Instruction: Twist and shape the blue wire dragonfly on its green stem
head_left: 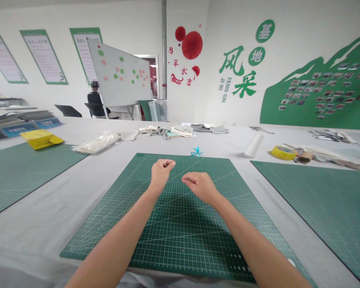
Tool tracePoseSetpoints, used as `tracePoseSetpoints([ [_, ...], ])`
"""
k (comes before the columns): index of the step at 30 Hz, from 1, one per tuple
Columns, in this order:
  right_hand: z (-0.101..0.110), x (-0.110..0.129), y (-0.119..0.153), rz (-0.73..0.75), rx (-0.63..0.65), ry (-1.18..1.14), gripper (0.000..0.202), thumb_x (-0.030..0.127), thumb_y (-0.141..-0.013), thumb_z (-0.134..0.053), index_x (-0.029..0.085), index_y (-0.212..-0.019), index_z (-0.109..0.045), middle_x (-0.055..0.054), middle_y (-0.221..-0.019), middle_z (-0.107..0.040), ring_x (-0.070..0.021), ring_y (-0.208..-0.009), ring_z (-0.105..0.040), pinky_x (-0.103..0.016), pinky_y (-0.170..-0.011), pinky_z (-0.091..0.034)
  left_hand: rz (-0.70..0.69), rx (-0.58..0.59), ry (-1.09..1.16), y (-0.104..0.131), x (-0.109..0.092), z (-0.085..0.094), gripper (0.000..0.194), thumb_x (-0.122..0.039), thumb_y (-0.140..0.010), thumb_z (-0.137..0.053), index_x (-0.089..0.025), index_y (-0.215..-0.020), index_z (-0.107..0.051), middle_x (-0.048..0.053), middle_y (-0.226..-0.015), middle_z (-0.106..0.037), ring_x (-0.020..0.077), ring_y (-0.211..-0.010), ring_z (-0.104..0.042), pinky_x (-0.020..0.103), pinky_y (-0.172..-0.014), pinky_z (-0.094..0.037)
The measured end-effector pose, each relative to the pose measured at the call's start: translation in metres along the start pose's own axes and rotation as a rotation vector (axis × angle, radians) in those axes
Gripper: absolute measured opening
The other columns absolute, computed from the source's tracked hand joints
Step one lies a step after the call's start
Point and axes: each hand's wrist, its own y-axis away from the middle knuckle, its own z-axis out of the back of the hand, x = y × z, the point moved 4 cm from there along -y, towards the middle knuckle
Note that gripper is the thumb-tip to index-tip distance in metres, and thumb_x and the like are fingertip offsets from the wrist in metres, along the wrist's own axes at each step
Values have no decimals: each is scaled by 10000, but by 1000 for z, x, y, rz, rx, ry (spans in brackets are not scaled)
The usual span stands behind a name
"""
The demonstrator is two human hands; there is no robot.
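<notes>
My left hand [162,174] hovers over the far half of a green gridded cutting mat [174,228], thumb and fingertips pinched together. Just to its right and a little nearer, my right hand [200,186] is closed in a similar pinch, its fingertips pointing left. A small gap separates the two hands. Whatever the pinches hold, if anything, is too small or thin to make out. At the mat's far edge lies a small bright-blue looped bow [197,151], beyond both hands and touched by neither.
More cutting mats lie at left [27,172] and right [315,204]. Further back are a yellow packet [42,139], a clear plastic bag [97,143], cloth scraps [180,131], a white roll [254,145] and yellow tape [283,152]. A person [94,96] sits by the whiteboard [120,74].
</notes>
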Motion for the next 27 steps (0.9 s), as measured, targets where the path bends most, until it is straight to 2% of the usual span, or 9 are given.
tracePoseSetpoints([
  [3,4,7,1,39,-19,-33,209,244,-855,-458,230,-799,-660,3,-774,-675,-143,-717,-601,-238,-664,-399,-86,15,-146,2,-7,-1,139,-285,-745,-583,-192,-740,-687,22,-775,-647,146,-734,-563,271,-695,-401],
  [7,11,8,1,18,-87,-92,203,246,-855,-465,228,-814,-664,2,-783,-680,-145,-712,-605,-238,-664,-409,-219,40,-279,5,-15,-4,130,-237,-769,-560,-195,-738,-679,11,-762,-608,137,-737,-555,260,-689,-398],
  [12,25,4,1,2,-196,-72,190,251,-856,-480,218,-840,-666,-1,-784,-683,-141,-704,-609,-235,-664,-422,-289,100,-352,10,-22,-9,148,-219,-797,-534,-209,-792,-681,1,-792,-577,123,-742,-546,248,-687,-400],
  [20,42,0,4,26,-357,12,188,235,-869,-469,221,-855,-656,-3,-845,-685,-149,-795,-621,-237,-732,-430,-367,269,-365,17,-34,-15,159,-233,-811,-527,-222,-821,-686,0,-810,-563,126,-757,-542,244,-703,-413],
  [27,51,-11,5,-12,-434,59,187,251,-854,-487,216,-840,-669,-3,-816,-692,-148,-755,-627,-238,-716,-440,-431,450,-292,19,-41,-18,155,-217,-808,-536,-211,-809,-691,11,-823,-563,131,-783,-547,247,-728,-417],
])
